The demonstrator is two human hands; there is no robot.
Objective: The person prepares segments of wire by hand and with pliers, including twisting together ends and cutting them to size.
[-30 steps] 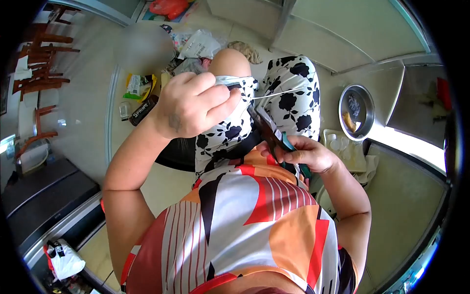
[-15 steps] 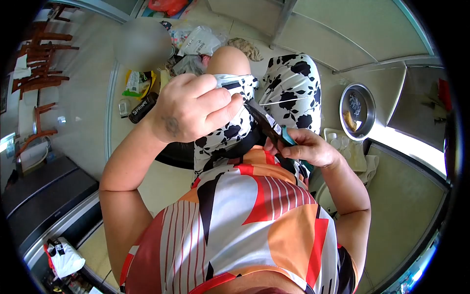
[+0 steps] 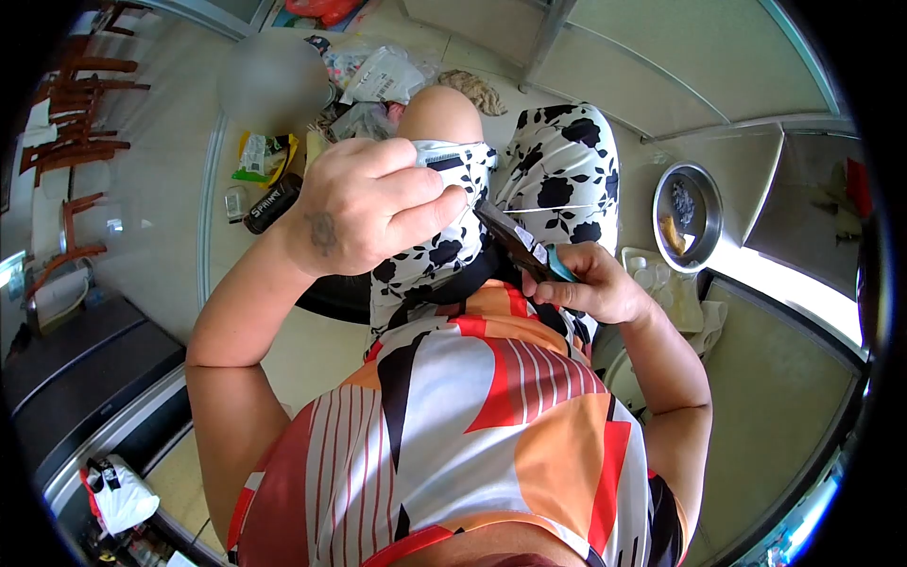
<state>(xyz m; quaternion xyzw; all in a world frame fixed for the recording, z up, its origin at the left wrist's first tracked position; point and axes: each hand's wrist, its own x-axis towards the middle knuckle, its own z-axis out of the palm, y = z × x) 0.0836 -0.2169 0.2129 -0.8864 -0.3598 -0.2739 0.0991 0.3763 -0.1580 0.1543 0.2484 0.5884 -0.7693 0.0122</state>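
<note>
My right hand [image 3: 603, 285] grips a pair of scissors [image 3: 510, 238] with teal handles and dark blades, which point up and left over my lap. White scraps show along the blades. Raised beside the blade tips, my left hand [image 3: 364, 210] is closed in a pinch; what its fingers hold, if anything, is hidden. Behind those fingers lies pale cloth with a black strip [image 3: 444, 163], next to the bare knee. A thin white line [image 3: 567, 207] crosses the black-and-white floral trousers [image 3: 557, 161] near the blades.
A metal bowl [image 3: 709, 227] with a grey clump and a brownish piece stands at right. Left of the knees are a dark bottle [image 3: 271, 206], a yellow-green packet [image 3: 263, 158] and plastic bags [image 3: 385, 77]. A blurred round patch covers part of the upper left.
The scissor tips have dropped slightly, and the right hand has shifted a little. The left hand stays pinched beside them, almost unmoved.
</note>
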